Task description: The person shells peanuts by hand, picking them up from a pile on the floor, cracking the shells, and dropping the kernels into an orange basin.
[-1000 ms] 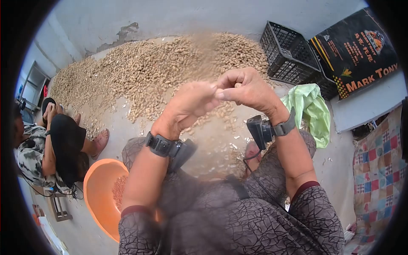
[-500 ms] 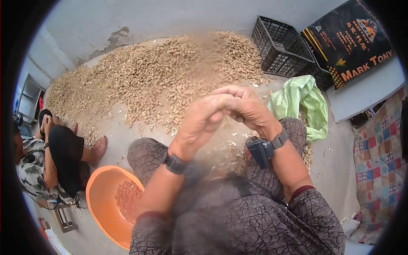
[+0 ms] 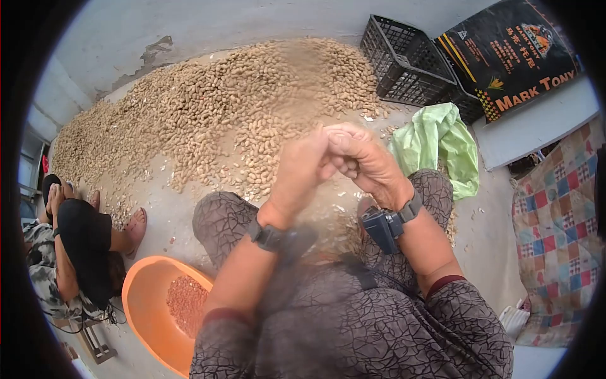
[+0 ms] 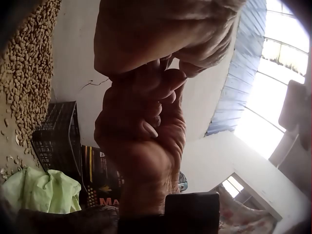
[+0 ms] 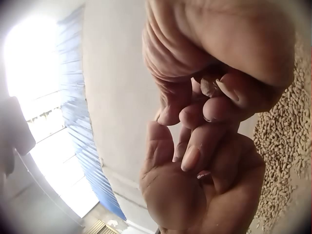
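My two hands meet in front of me in the head view, fingertips together above the floor. The right hand (image 3: pixel 369 155) has its fingers curled round a peanut (image 5: pixel 209 87), whose brown shell shows among the fingers in the right wrist view. Below it in that view, the left hand (image 5: pixel 229 180) has curled fingers against the right fingertips; I cannot tell what lies inside it. Beyond the hands spreads a large heap of unshelled peanuts (image 3: pixel 208 107). An orange basin (image 3: pixel 142 297) with reddish shelled peanuts (image 3: pixel 187 305) stands by my left knee.
A black plastic crate (image 3: pixel 410 79) and a black printed sack (image 3: pixel 511 57) stand at the back right. A light green bag (image 3: pixel 435 142) lies by my right knee. Another person (image 3: pixel 85 252) sits at the left. A patchwork cloth (image 3: pixel 555 234) hangs at the right.
The right hand's pinch in front of the left fingers has become both hands folded closely together. The head view has shifted, bringing more of the basin's contents into sight.
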